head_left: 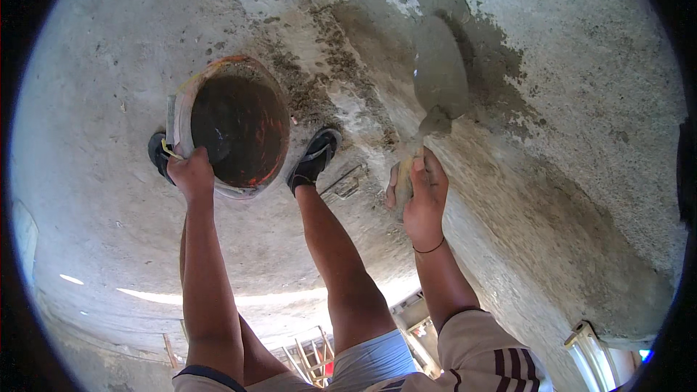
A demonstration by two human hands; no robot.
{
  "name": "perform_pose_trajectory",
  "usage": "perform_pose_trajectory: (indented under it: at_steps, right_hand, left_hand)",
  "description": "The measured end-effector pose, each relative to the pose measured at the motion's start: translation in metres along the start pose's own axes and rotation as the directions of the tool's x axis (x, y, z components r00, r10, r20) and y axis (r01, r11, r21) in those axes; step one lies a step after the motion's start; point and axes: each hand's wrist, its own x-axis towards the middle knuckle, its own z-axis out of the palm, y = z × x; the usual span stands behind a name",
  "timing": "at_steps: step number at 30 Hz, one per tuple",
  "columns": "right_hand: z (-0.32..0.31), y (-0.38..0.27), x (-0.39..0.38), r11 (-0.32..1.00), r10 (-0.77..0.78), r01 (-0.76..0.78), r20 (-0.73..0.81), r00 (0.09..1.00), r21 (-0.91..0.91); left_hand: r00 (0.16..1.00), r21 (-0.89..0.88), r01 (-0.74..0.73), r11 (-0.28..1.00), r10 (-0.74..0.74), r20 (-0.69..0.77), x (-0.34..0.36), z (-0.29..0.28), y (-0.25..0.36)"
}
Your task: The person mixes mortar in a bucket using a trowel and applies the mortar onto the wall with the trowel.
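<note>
The person's hands are both gripping. The left hand is closed on the near rim of a round bucket, with a bit of yellow strip showing beside the fingers. The bucket's mouth faces up toward the head; inside lies dark grey wet mortar, and orange-red streaks mark the inner wall. The bucket is between the person's feet, out from the edge where the floor meets the wall; whether its bottom rests fully on the floor cannot be told.

The right hand is wrapped around the handle of a trowel, a thin dark band circling that wrist. The blade points away from the person, its broad grey face smeared with mortar, a thicker lump near the handle end. It lies over a damp dark patch on the rough wall; whether the blade presses on it is unclear.

Crumbs of mortar are scattered along the floor's edge by the wall. A black sandal shows on the right foot. Toward the lower edge of the view stands a wooden frame, partly hidden.
</note>
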Motion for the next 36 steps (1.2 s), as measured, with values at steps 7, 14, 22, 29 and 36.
perform_pose_trajectory:
  at_steps: [7,14,22,29,36]
  right_hand:
    - [0.003,-0.01,0.009,0.99,0.018,-0.016,-0.01,1.0,0.141]
    - [0.008,-0.014,0.006,0.984,-0.103,0.106,-0.03,0.994,0.14]
    - [0.014,-0.007,0.005,0.989,-0.021,0.02,0.004,1.0,0.143]
    - [0.014,-0.006,0.011,0.988,0.089,-0.092,0.027,0.996,0.121]
    - [0.009,-0.005,0.015,0.952,-0.277,0.266,-0.052,0.96,-0.153]
  left_hand:
    - [0.999,-0.037,0.017,0.999,-0.016,0.044,0.001,0.002,-0.001]
    - [1.0,0.01,0.004,1.0,-0.005,0.015,-0.001,0.003,0.0]
    - [1.0,0.04,0.014,0.999,-0.015,0.027,0.0,0.0,0.0]
    - [0.999,0.027,-0.038,0.999,0.038,-0.011,-0.003,0.003,0.002]
    - [0.999,0.03,-0.051,0.998,0.052,-0.006,0.0,0.001,-0.006]
